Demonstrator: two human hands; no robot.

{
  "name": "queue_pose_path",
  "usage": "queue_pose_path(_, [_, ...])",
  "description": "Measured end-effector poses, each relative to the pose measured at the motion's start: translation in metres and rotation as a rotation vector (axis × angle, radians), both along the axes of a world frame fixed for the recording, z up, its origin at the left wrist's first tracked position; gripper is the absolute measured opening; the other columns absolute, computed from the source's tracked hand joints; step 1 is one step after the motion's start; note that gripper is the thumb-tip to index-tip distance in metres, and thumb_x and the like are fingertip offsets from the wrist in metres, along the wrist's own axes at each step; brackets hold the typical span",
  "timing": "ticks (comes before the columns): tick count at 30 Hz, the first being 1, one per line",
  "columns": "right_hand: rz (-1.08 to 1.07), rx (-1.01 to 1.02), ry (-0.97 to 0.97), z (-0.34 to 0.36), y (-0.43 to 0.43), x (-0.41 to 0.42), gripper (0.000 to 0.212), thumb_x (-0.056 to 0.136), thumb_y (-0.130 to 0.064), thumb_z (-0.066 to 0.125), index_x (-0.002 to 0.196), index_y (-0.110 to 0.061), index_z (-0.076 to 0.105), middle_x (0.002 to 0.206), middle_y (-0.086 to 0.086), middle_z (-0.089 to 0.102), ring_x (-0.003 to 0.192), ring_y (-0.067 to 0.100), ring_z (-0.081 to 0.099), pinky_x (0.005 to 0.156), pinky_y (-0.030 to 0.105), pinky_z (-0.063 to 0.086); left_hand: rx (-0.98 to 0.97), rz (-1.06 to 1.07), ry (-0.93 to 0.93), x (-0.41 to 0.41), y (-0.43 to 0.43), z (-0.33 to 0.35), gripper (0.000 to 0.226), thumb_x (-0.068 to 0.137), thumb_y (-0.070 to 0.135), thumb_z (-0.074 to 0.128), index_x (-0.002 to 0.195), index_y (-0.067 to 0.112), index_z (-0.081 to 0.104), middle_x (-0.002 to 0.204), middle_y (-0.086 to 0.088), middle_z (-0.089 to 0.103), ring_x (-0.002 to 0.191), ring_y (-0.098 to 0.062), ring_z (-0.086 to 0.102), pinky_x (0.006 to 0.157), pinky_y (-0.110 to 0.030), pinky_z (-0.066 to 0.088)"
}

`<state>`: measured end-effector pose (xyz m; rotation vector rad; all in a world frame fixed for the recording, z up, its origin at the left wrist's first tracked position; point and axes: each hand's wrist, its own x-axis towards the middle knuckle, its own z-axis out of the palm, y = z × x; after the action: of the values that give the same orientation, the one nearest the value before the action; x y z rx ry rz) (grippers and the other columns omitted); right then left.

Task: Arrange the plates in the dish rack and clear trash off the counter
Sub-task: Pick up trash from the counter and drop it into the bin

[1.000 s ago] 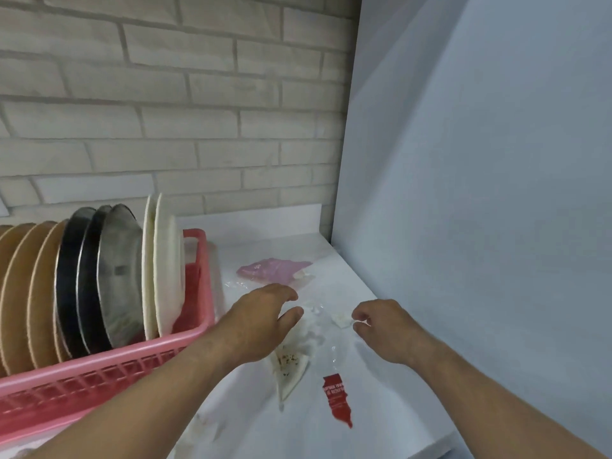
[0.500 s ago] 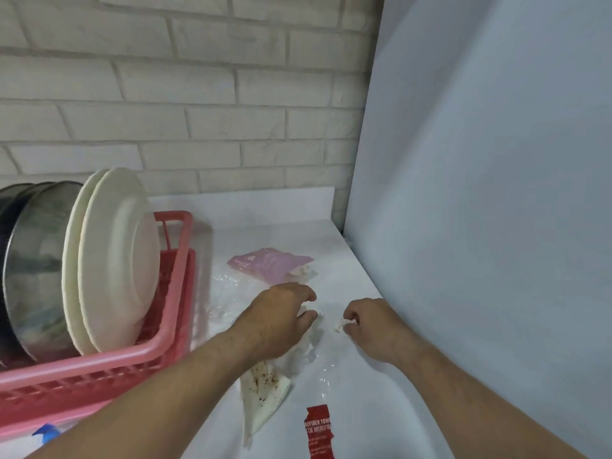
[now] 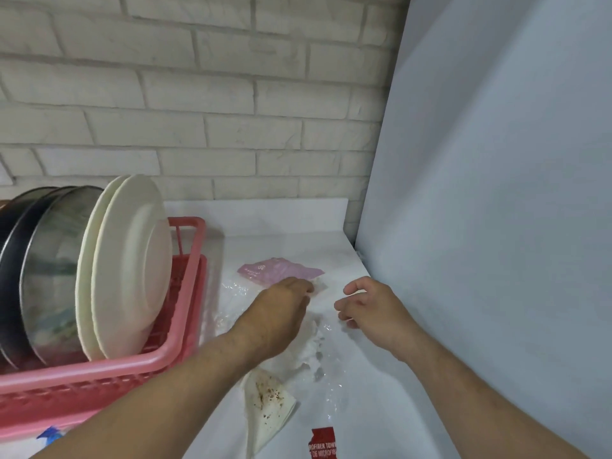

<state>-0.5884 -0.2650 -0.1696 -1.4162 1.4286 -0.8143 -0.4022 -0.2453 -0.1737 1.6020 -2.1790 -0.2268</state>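
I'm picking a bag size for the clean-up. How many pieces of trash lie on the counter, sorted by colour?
Pink wrapper: 1
Red label: 1
Stained white paper: 1
Clear plastic film: 1, crumpled, possibly more pieces
Blue scrap by the rack, partly cut off: 1
Total: 5 at least

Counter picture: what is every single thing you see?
pink plastic dish rack: one, pink, white counter's left
round white plates: two, white, rack's right end
round steel plate: one, silver, beside white plates
round dark plates: two, black, farther left
pink plastic wrapper: one, pink, counter's back
stained paper napkin: one, white, counter's front
clear plastic film: one, clear, between arms
torn red label: one, red, bottom edge
left hand: one, by wrapper
right hand: one, loosely curled
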Motion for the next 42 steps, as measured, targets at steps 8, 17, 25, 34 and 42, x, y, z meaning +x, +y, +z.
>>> queue_pose_path(8, [0.405,-0.508,0.796,-0.010,-0.062,0.037,0.054,0.090,-0.026,0.059,0.141,-0.025,0.040,0.149,-0.005,0.034,0.137,0.021,0.030,0.107,0.030,0.032,0.030,0.266,-0.001,0.036,-0.009,0.015,0.037,0.095,0.006,0.041,0.128,0.019,0.052,0.112,0.002,0.048,0.092,-0.019,0.056,0.084,-0.031,0.051])
queue_pose_path(17, [0.723,-0.674,1.201,-0.027,-0.090,0.093,0.059,0.092,-0.036,0.052,0.144,-0.042,0.026,0.145,0.010,0.030,0.137,0.035,0.022,0.113,0.054,0.017,-0.014,0.430,0.024,0.056,0.006,0.019,0.028,0.100,0.024,0.037,0.114,0.016,0.060,0.099,-0.001,0.052,0.083,-0.022,0.058,0.079,-0.041,0.051])
queue_pose_path(25, [0.789,-0.710,1.108,-0.027,-0.103,0.119,0.047,0.098,-0.012,0.042,0.137,-0.037,0.049,0.143,-0.001,0.047,0.134,0.029,0.042,0.108,0.052,0.030,-0.073,0.430,0.060,0.059,0.011,0.018,0.026,0.099,0.022,0.040,0.112,0.017,0.061,0.097,0.000,0.051,0.084,-0.019,0.057,0.076,-0.034,0.049])
queue_pose_path(34, [0.547,-0.934,0.832,0.040,-0.120,0.095,0.024,0.087,-0.004,0.043,0.100,-0.012,0.062,0.097,0.006,0.040,0.099,0.030,0.043,0.079,0.039,0.045,-0.287,0.405,0.200,0.058,0.015,0.019,0.026,0.097,0.018,0.046,0.115,0.016,0.064,0.094,0.006,0.050,0.083,-0.014,0.053,0.078,-0.027,0.046])
queue_pose_path(42, [0.206,-0.786,0.574,0.072,-0.108,0.060,0.042,0.079,-0.055,0.067,0.064,-0.022,0.046,0.078,-0.005,0.042,0.069,0.012,0.046,0.063,0.022,0.038,-0.285,0.372,0.221,0.048,0.009,0.020,0.024,0.096,0.027,0.049,0.115,0.021,0.064,0.090,0.010,0.046,0.081,-0.012,0.053,0.073,-0.024,0.040])
